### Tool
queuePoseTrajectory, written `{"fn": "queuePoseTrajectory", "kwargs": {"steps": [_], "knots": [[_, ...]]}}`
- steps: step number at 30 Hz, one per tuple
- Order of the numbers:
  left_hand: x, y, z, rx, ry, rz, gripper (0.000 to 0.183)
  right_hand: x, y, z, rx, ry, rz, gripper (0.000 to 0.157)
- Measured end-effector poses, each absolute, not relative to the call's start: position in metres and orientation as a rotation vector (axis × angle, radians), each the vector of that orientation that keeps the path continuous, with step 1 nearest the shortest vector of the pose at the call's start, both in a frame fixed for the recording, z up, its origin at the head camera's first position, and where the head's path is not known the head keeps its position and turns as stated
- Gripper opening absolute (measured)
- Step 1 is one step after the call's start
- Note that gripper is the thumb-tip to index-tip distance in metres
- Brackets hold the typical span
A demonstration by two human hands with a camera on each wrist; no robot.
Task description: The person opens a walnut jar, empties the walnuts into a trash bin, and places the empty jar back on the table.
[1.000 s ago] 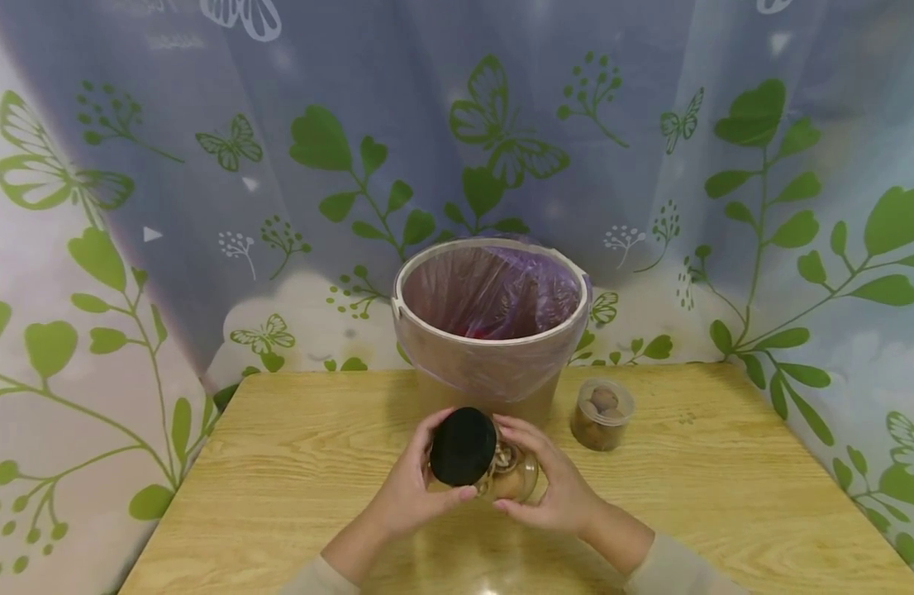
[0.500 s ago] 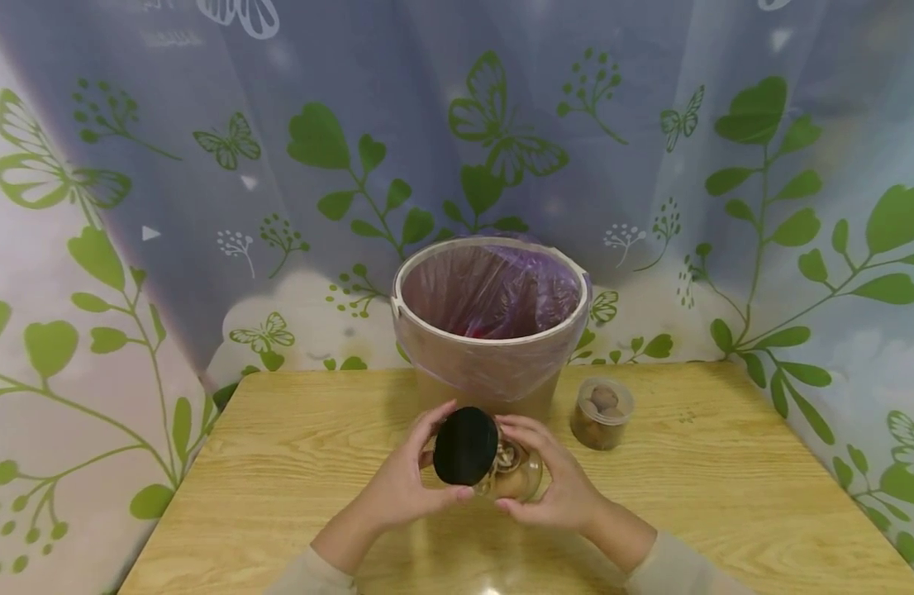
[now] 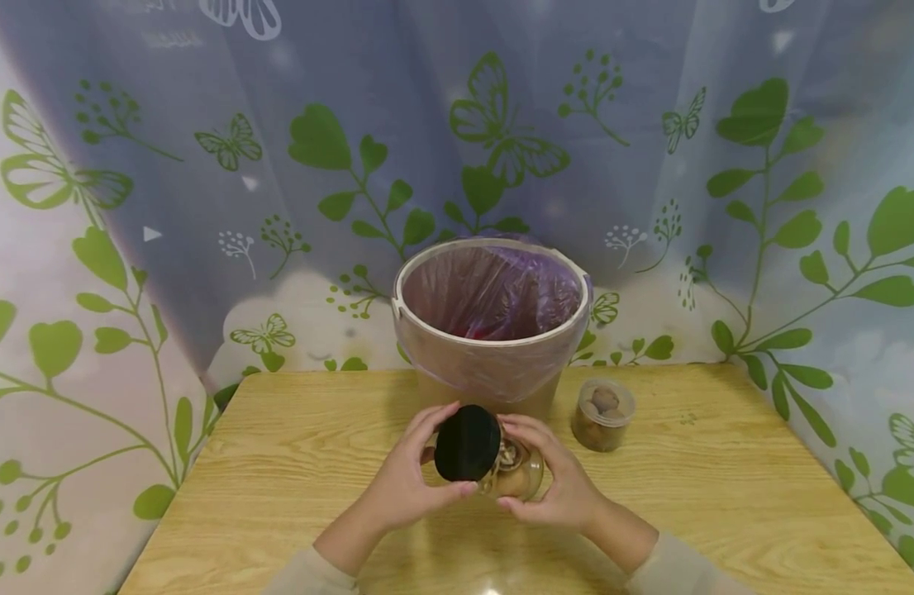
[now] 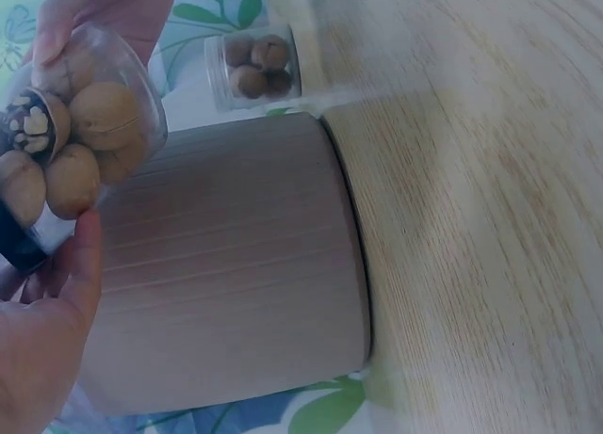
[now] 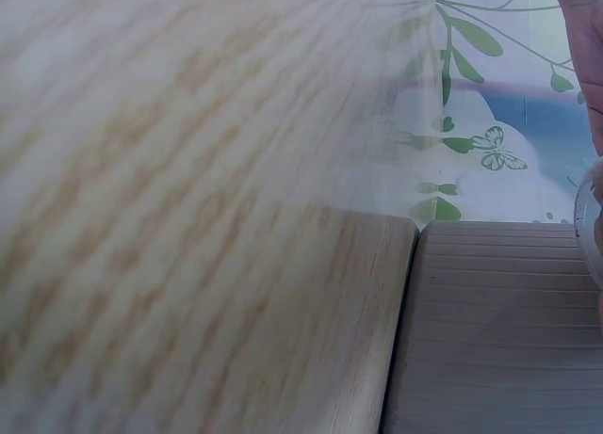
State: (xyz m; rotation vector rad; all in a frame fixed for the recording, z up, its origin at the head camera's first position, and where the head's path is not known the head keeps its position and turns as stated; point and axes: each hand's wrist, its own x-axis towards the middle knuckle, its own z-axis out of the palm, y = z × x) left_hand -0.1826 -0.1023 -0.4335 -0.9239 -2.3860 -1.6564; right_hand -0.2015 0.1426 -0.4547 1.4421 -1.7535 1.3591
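Both hands hold a clear jar (image 4: 141, 104) with a black lid (image 3: 468, 444) above the table in front of the bin. Round brown nuts in shells (image 4: 105, 114) fill it, one showing a printed label or broken shell. My left hand (image 3: 407, 479) grips the lid end, fingers behind and thumb in front. The right hand (image 3: 557, 479) curls round the jar's base end. The jar lies tilted on its side, lid toward the left and the head camera. In the right wrist view only a sliver of the jar (image 5: 589, 227) shows at the right edge.
A beige bin (image 3: 487, 364) lined with a thin purple bag stands at the table's back, something red inside it. To its right sits a small clear tub (image 3: 602, 416) of similar brown nuts. A patterned curtain (image 3: 353, 74) hangs behind the wooden table (image 3: 301, 438).
The jar and both hands have shifted very slightly to the right. The grip looks the same throughout, and the bin and tub stay in place.
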Motion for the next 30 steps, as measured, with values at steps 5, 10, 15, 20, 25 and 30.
{"fn": "queuePoseTrajectory", "kwargs": {"steps": [5, 10, 15, 20, 25, 30], "knots": [[-0.182, -0.1, -0.434, -0.88, -2.398, -1.622, 0.088, -0.2, 0.143, -0.454, 1.424, -1.756, 1.349, 0.071], [-0.182, -0.099, -0.433, -0.866, -2.41, -1.558, 0.09, -0.198, 0.143, -0.452, 1.411, -1.77, 1.322, 0.071], [-0.18, -0.097, -0.433, -0.814, -2.429, -1.55, 0.09, -0.198, 0.142, -0.449, 1.415, -1.759, 1.307, 0.07], [-0.18, -0.094, -0.433, -0.736, -2.444, -1.547, 0.089, -0.196, 0.141, -0.445, 1.406, -1.764, 1.309, 0.071], [-0.178, -0.09, -0.432, -0.663, -2.441, -1.521, 0.088, -0.194, 0.141, -0.443, 1.388, -1.776, 1.303, 0.07], [-0.174, -0.086, -0.43, -0.596, -2.442, -1.513, 0.086, -0.196, 0.141, -0.445, 1.377, -1.771, 1.258, 0.068]]}}
